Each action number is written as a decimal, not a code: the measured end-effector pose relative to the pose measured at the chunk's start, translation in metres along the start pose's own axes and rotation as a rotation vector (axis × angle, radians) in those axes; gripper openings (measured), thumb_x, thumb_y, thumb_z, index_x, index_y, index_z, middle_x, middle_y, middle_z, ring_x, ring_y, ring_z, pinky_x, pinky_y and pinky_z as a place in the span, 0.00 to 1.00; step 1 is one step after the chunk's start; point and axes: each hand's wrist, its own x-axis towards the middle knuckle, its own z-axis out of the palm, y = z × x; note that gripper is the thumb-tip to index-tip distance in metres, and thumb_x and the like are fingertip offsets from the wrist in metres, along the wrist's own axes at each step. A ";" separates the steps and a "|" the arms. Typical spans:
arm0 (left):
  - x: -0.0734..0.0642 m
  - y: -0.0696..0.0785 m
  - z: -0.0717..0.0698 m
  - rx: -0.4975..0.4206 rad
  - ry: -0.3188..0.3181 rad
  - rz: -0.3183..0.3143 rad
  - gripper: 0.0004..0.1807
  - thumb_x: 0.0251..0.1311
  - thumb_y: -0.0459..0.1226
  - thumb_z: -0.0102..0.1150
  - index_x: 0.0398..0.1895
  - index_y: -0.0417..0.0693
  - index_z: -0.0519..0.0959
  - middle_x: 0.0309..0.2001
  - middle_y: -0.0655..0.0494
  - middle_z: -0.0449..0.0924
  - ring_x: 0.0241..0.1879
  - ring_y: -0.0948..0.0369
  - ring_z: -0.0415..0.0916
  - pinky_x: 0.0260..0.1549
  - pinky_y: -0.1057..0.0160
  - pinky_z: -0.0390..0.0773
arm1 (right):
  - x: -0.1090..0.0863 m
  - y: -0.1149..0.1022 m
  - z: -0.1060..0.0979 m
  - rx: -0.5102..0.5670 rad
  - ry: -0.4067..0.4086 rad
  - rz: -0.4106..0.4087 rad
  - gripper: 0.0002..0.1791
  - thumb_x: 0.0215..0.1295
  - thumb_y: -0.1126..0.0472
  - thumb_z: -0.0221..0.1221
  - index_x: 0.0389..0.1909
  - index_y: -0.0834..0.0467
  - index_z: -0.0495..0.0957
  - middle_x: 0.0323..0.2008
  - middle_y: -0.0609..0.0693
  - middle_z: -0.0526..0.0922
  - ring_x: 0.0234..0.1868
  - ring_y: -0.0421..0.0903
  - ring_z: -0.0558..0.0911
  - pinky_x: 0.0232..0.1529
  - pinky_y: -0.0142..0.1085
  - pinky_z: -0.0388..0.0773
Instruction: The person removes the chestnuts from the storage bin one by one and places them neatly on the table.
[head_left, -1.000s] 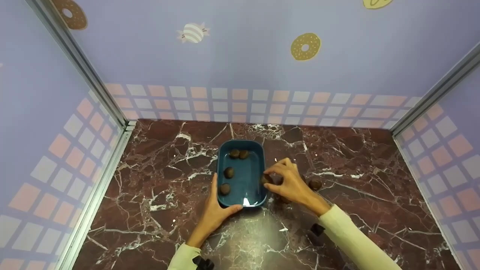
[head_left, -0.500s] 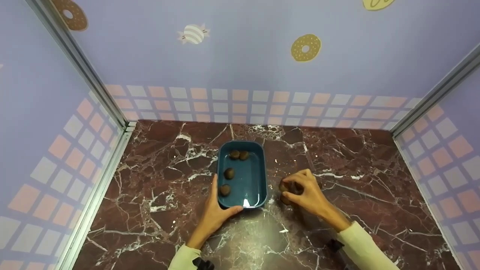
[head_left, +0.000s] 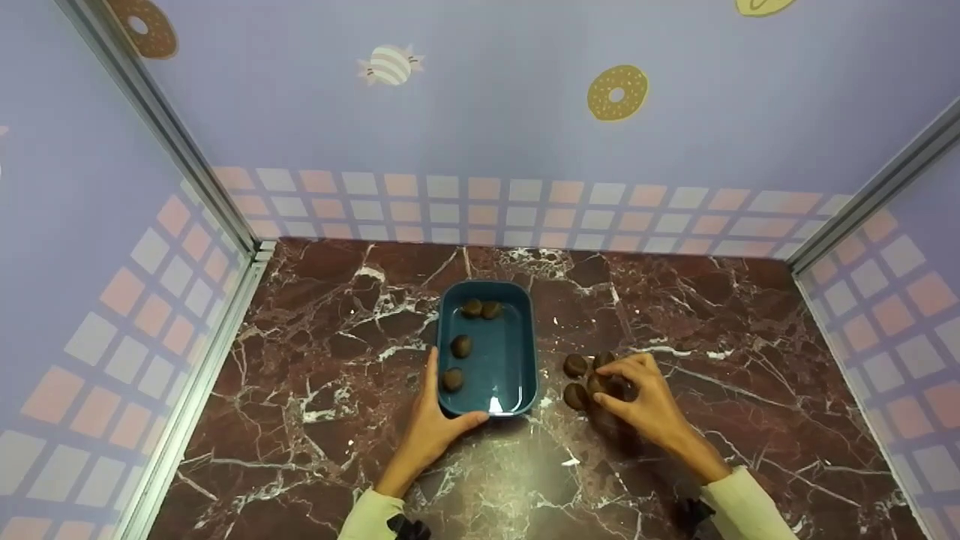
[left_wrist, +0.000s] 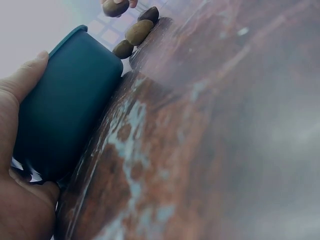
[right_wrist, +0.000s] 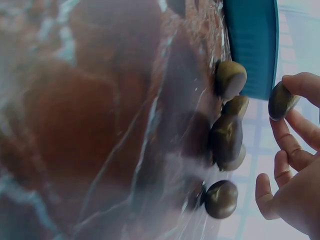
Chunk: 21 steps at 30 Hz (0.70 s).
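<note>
On the dark red, white-veined marble-patterned surface (head_left: 300, 450) stands a glossy blue-green rectangular tray with rounded corners (head_left: 499, 360). I have my left hand (head_left: 431, 427) at its near left corner, fingers and thumb spread: the fingers touch the left wall and the thumb lies along the near end. Inside are four brown, rounded, chestnut-like pieces (head_left: 461, 346), two side by side at the far end and two set apart along the left wall. To the right of the tray, I pinch a smooth dark brown oval piece (right_wrist: 280, 101) between thumb and fingertips of my right hand (head_left: 649, 405), raised off the surface; the outer fingers are loosely bent. Below it lies a group of similar brown pieces (right_wrist: 226, 139). I count at least five in the right wrist view; they overlap there, and I cannot tell which touch. Behind stands a lilac wall panel with printed pink and white squares (head_left: 495, 127).
</note>
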 end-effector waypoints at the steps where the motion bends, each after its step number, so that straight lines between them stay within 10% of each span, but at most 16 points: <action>1: 0.000 0.000 0.000 -0.002 -0.002 -0.002 0.77 0.52 0.45 0.90 0.93 0.47 0.39 0.89 0.37 0.45 0.85 0.38 0.50 0.79 0.33 0.56 | -0.002 0.002 -0.002 -0.002 0.002 0.013 0.22 0.51 0.71 0.83 0.48 0.60 0.92 0.49 0.49 0.86 0.53 0.43 0.73 0.58 0.28 0.71; 21: 0.000 0.001 0.001 -0.010 0.011 0.005 0.77 0.50 0.43 0.91 0.92 0.46 0.40 0.89 0.35 0.46 0.85 0.37 0.51 0.79 0.34 0.55 | -0.025 0.030 -0.025 -0.083 0.079 0.047 0.23 0.50 0.74 0.83 0.48 0.60 0.91 0.47 0.50 0.87 0.50 0.40 0.73 0.56 0.22 0.68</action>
